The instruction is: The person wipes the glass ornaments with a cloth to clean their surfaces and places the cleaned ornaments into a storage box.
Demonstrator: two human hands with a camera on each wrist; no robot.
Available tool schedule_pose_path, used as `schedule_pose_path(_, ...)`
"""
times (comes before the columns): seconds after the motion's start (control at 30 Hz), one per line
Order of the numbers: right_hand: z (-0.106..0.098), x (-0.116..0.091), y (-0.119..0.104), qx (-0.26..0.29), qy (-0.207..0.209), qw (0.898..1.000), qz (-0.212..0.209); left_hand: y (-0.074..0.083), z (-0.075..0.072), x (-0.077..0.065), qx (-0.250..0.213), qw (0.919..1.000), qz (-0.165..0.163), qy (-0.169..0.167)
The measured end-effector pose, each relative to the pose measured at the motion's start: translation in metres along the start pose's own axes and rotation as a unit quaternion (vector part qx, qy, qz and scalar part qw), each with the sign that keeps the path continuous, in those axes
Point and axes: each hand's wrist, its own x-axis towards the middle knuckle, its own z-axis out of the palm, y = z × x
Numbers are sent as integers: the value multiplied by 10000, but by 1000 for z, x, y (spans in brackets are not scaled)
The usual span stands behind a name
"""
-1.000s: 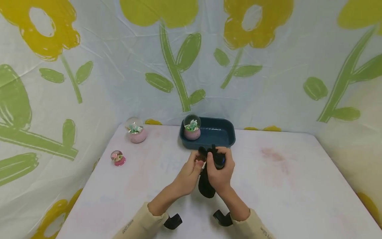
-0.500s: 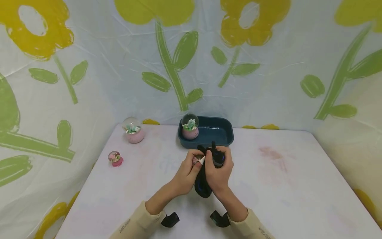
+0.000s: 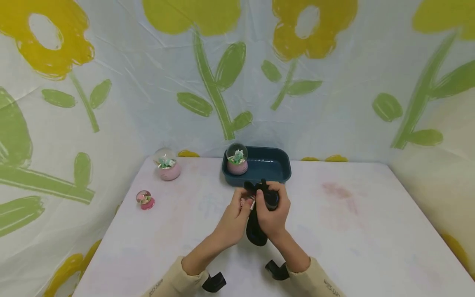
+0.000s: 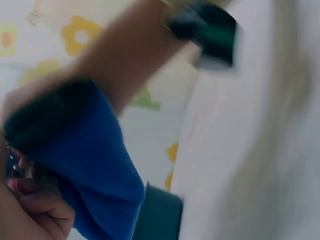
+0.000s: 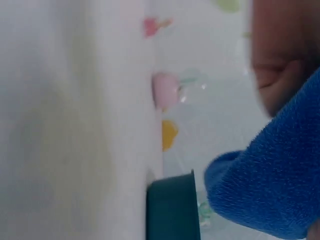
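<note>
Near the middle of the table, my left hand [image 3: 231,220] holds a small snow globe [image 3: 243,201], mostly hidden by fingers and cloth. In the left wrist view, only a sliver of its clear dome and pink base shows. My right hand [image 3: 275,215] grips a folded cloth [image 3: 256,232] against the globe. The cloth looks nearly black from the head and plush blue in the right wrist view [image 5: 275,175]. One end of it hangs down between the two wrists. Both hands are in front of a dark blue tray [image 3: 269,166].
A pink-based snow globe [image 3: 237,159] stands in the tray's left end. Another large snow globe [image 3: 168,170] is at the table's back left, with a smaller pink one [image 3: 146,201] nearer. A flowered curtain [image 3: 334,107] rises behind the table. Black fittings [image 3: 214,282] sit at the cuffs.
Both hands stay together in about the same spot. The held snow globe showed more half a second ago and is now more covered. The cloth's hanging end has swung slightly right.
</note>
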Motion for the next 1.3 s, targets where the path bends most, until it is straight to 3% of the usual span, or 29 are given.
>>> schedule_pose_path(0.1,-7,1,-6,-95,-230,9886,1488,-6,3,-3,1161,9917,548,83)
schedule_pose_path(0.23,-15,5,0,-198,-476,9520,3017,-15,2,-1,2299,9654,1232,52)
schedule_pose_path(0.3,-19,4,7,-278,-507,9350,3500,-19,1,0,2580,9560,1400,-1)
schedule_pose_path(0.33,-19,5,6,-269,-500,9303,3624,-20,0,0,2588,9551,1441,-45)
schedule_pose_path(0.4,-18,4,2,-308,-427,9320,3586,-23,0,-1,2245,9645,1382,-142)
schedule_pose_path(0.47,-14,4,-8,-354,-319,9486,3130,-24,1,-1,1610,9792,1225,-181)
schedule_pose_path(0.53,-8,5,-18,-301,-174,9715,2346,-22,1,0,762,9917,1006,-244)
schedule_pose_path(0.63,-1,2,-16,-308,14,9959,845,-14,0,1,-550,9967,434,-408)
schedule_pose_path(0.7,3,1,-10,-393,133,9986,-322,-8,-1,0,-1346,9895,-81,-523)
schedule_pose_path(0.77,5,2,-3,-436,245,9894,-1365,-4,-2,0,-1901,9789,-464,-595)
schedule_pose_path(0.83,7,4,2,-469,374,9790,-1948,-3,-3,2,-2157,9727,-623,-587)
schedule_pose_path(0.87,7,5,3,-459,408,9770,-2042,-4,-3,3,-2133,9739,-546,-553)
schedule_pose_path(0.97,6,7,1,-376,384,9870,-1514,-7,-1,7,-1667,9854,-3,-345)
schedule_pose_path(1.1,1,5,-2,-326,147,9993,-75,-15,1,9,-506,9953,819,-58)
schedule_pose_path(1.2,-5,1,3,-308,-29,9934,1102,-20,-1,9,450,9899,1341,43)
schedule_pose_path(1.3,-10,0,10,-250,-158,9747,2215,-22,-6,9,1124,9813,1559,70)
